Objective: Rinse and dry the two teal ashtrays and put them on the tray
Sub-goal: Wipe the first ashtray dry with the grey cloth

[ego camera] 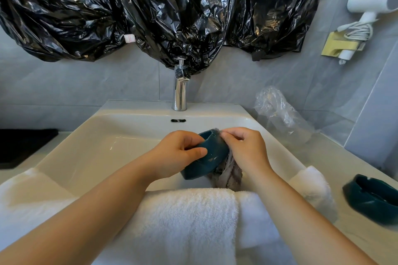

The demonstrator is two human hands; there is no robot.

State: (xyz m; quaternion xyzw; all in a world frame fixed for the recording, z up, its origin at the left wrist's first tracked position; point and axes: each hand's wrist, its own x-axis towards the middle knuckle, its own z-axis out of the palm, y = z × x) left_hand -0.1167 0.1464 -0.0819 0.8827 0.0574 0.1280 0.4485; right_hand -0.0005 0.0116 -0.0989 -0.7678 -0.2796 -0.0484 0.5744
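Over the white sink [90, 148] my left hand [176, 153] grips a teal ashtray [210, 157], tilted on its side with the rim facing away. My right hand [245, 148] presses a grey striped cloth [228, 175] against the ashtray's right side; the cloth hangs down below it. A second teal ashtray [370, 198] sits upright on the counter at the far right. A black tray [19, 146] lies on the counter at the far left.
A chrome faucet [180, 92] stands behind the basin, no water running. White towels [183, 221] drape over the sink's front edge. Crumpled clear plastic [280, 112] lies at the back right. Black bags [150, 11] cover the wall; a white hair dryer [370, 2] hangs at the right.
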